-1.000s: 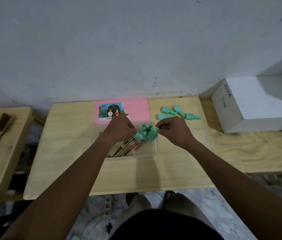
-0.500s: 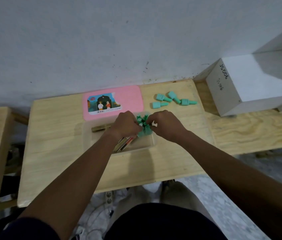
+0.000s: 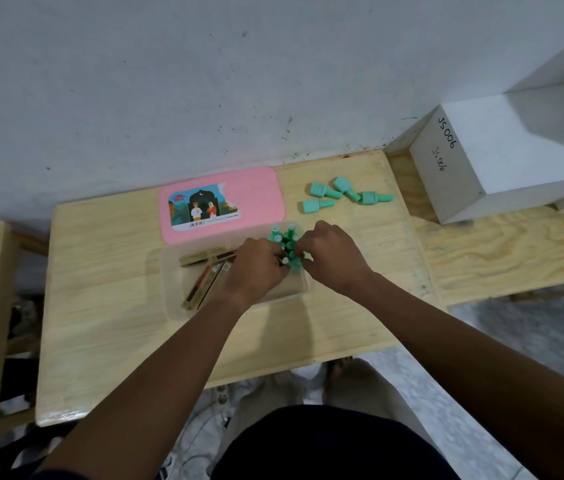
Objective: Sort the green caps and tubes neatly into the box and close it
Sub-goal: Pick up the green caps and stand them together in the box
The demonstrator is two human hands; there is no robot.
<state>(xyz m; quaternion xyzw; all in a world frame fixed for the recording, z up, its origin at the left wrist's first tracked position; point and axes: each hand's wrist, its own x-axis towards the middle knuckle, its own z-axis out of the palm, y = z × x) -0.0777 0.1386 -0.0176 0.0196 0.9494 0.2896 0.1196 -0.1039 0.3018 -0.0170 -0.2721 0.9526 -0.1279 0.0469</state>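
Since a moment ago, the view has tipped down, and the brush can no longer be seen. The wooden table (image 3: 107, 327) is set against a white wall (image 3: 204, 81). The clear box (image 3: 176, 271) is on it. The green tubes (image 3: 287, 247) are gripped together by the left hand (image 3: 256, 268) and right hand (image 3: 332, 254). Four more bottles (image 3: 342, 194) are left beside the pink lid (image 3: 221, 202).

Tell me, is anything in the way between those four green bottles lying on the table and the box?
Nothing visible blocks them. The four green bottles lie on bare table beyond the clear box. Both hands, left hand and right hand, are busy at the box's right end.
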